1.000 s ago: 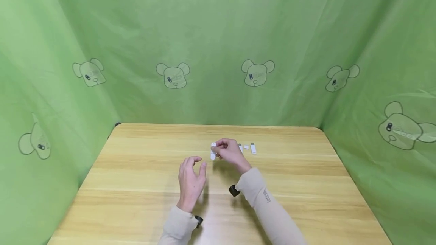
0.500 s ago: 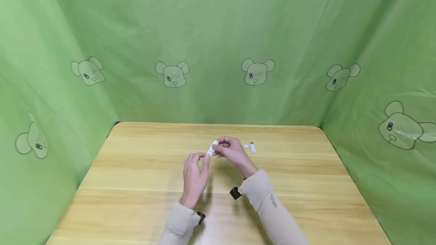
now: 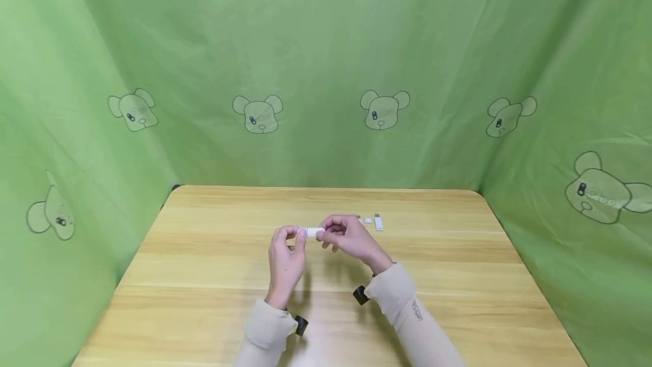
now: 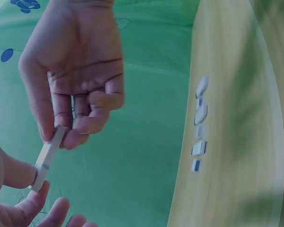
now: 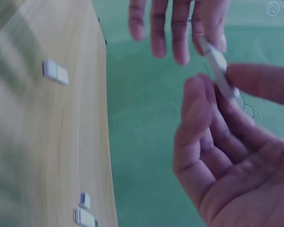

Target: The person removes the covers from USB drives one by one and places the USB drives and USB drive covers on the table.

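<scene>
Between my two hands is a small white USB stick (image 3: 313,232) with rounded ends, lying roughly level from left to right in the head view. My left hand (image 3: 285,259) pinches its left end between thumb and forefinger, the other fingers spread loosely. At the other end, thumb and fingers of my right hand (image 3: 355,239) grip it. A thin seam crosses the USB stick (image 4: 47,156) nearer the left hand in the left wrist view. In the right wrist view the USB stick (image 5: 218,70) slants between both thumbs, its ends partly covered by fingertips.
Right of my hands, a white USB stick (image 3: 378,222) with its metal plug bare lies beside a small white cap (image 3: 368,220). Another white piece (image 3: 359,220) is partly hidden by my right hand. Green curtains (image 3: 326,72) surround the wooden table (image 3: 204,276).
The USB stick has turned from upright to level in the head view. My left hand, apart from it at first, has come to pinch its left end; my right hand still holds it.
</scene>
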The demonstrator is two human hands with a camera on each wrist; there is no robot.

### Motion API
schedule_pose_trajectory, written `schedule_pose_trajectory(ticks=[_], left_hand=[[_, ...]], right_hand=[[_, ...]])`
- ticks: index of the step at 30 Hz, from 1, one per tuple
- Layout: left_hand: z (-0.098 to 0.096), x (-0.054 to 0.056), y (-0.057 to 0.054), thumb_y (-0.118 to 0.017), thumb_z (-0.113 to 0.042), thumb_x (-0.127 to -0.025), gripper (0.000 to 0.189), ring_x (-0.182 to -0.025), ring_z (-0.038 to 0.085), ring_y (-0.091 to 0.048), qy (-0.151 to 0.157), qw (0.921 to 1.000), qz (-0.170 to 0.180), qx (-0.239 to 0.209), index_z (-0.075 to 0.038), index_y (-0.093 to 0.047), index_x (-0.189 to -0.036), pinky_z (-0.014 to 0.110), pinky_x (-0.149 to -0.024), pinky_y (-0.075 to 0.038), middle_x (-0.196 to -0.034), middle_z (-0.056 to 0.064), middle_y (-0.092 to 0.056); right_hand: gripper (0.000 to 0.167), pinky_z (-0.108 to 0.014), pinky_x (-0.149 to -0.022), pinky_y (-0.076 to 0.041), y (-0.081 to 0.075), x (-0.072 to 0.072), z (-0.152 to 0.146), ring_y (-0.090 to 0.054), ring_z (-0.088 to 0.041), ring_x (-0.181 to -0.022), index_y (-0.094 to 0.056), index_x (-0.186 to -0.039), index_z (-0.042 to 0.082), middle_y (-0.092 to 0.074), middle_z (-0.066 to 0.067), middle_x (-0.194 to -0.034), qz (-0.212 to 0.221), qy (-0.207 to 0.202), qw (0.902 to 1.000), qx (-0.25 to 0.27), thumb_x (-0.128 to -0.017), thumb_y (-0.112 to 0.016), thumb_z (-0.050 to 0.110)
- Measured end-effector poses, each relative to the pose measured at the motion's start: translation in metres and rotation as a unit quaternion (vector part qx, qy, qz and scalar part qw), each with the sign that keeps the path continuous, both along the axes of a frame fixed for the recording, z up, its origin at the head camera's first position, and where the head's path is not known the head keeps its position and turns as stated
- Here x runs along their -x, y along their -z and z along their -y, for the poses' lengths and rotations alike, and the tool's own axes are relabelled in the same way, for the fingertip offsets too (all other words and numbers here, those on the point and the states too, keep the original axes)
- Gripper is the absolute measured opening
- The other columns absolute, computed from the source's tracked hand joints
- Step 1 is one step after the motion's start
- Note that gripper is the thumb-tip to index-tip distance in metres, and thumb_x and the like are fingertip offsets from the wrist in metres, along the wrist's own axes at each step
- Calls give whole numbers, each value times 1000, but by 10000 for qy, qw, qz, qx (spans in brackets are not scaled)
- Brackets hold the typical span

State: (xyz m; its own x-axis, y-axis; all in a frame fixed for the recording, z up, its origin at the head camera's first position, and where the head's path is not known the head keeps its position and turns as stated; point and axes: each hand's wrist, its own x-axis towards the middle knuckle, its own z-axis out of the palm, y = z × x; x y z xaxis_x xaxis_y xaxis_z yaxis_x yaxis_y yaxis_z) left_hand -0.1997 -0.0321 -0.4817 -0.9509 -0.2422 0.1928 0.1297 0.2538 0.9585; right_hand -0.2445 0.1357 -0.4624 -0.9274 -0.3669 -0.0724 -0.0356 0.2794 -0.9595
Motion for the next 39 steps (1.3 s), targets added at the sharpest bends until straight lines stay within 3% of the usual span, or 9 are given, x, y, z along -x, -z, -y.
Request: schedule_pose_trajectory(ticks=[7,11,17,22,25,27,30,33,39], left_hand=[[0,0,-3,-65,-19,-98,19,-105,26,-61,-40,9997,52,-230,0,-67,-101,27,-81,-54,-112,15,-66],[0,-2,-2,-66,-20,-98,21,-103,26,-62,-69,9991,274,-315,1,-68,-100,32,-82,-53,-111,15,-66],[4,-2,-2,-66,-22,-98,23,-104,27,-61,-43,9956,770,-533,1,-69,-104,33,-85,-50,-111,15,-67],[16,3,-3,-63,-23,-100,25,-94,27,-62,-486,9947,671,-607,0,-67,-106,28,-77,-52,-107,18,-68],[23,6,-3,-63,-24,-101,26,-76,25,-63,-702,9950,418,-578,2,-66,-104,23,-62,-53,-104,19,-67],[25,6,-2,-64,-24,-100,26,-75,22,-61,-711,9954,338,-544,2,-66,-102,22,-60,-52,-103,19,-66],[25,4,0,-65,-24,-100,25,-86,21,-62,-652,9963,304,-473,1,-67,-101,23,-70,-52,-104,18,-67],[23,4,2,-65,-24,-99,24,-100,25,-60,-617,9969,257,-416,0,-67,-100,28,-80,-51,-106,17,-67],[22,1,6,-66,-26,-99,26,-99,25,-59,-476,9972,278,-501,0,-67,-99,27,-80,-52,-108,14,-65]], right_hand=[[20,-23,-57,-52,8,-9,-1,-64,-12,-67,-71,-96,3,-73,-14,-87,-352,-1114,9920,-471,-96,-69,22],[21,-25,-57,-52,11,-12,-2,-64,-11,-66,-70,-94,2,-74,-11,-85,-303,-1190,9913,-468,-96,-69,24],[22,-20,-56,-48,16,-15,-6,-61,-8,-65,-69,-96,-2,-70,-32,-93,-75,-1333,9907,-272,-95,-70,20],[17,-20,-56,-46,22,-16,-13,-59,-9,-65,-71,-94,0,-72,-27,-89,-118,-1729,9841,-394,-93,-71,17],[21,-22,-57,-48,25,-14,-18,-62,-15,-67,-71,-97,-2,-74,-23,-89,-15,-1562,9866,-479,-94,-71,18],[26,-24,-57,-50,26,-12,-20,-63,-19,-69,-70,-100,-5,-74,-25,-92,88,-1282,9905,-496,-95,-70,20],[30,-28,-58,-53,27,-7,-22,-64,-22,-71,-69,-102,-6,-73,-27,-93,130,-848,9950,-514,-96,-69,23],[28,-30,-58,-53,27,-3,-22,-61,-23,-70,-68,-100,-3,-71,-19,-87,71,-533,9972,-526,-99,-66,25],[23,-31,-58,-52,35,8,-21,-59,-24,-71,-65,-96,4,-65,-3,-78,42,-58,9991,-413,-101,-62,27]])
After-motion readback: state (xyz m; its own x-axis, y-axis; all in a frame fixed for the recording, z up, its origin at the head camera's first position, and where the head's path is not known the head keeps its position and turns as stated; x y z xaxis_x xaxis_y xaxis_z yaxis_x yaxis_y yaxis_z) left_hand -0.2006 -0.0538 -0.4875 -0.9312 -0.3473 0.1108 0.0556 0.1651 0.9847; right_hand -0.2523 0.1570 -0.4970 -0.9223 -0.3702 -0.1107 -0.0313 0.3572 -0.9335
